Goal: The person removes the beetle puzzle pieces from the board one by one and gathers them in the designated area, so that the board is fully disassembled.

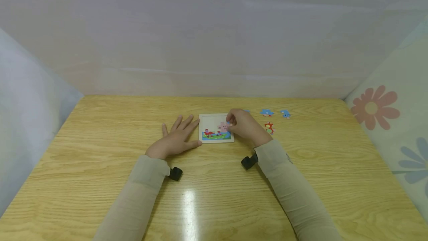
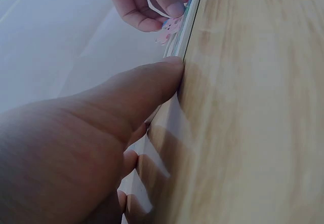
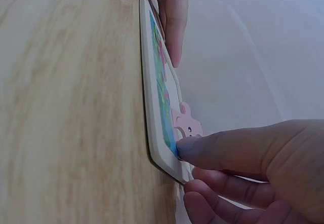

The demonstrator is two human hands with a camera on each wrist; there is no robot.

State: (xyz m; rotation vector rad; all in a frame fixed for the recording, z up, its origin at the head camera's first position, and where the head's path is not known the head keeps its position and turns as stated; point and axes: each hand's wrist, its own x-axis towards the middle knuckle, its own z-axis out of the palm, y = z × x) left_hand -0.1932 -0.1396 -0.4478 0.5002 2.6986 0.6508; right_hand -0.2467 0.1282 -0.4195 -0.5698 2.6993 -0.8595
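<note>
A white-rimmed puzzle tray (image 1: pixel 217 141) lies flat on the wooden table. Along its lower part runs a row of fitted pieces (image 1: pixel 208 135) in green, blue and red; the upper part shows a pale bare base. My right hand (image 1: pixel 245 125) pinches a pink puzzle piece (image 3: pixel 188 122) with an animal face between thumb and fingers, over the tray's right side. In the right wrist view this piece stands tilted up from the tray. My left hand (image 1: pixel 175 140) has its fingers spread, the thumb and fingertips touching the tray's left edge.
Right of the tray lie loose puzzle pieces: a blue one (image 1: pixel 266 112), another blue one (image 1: pixel 285 113) and a red one (image 1: pixel 269 127). A bit of blue peeks out behind my right hand. A pale cloth wall (image 1: pixel 214 66) rises behind the table.
</note>
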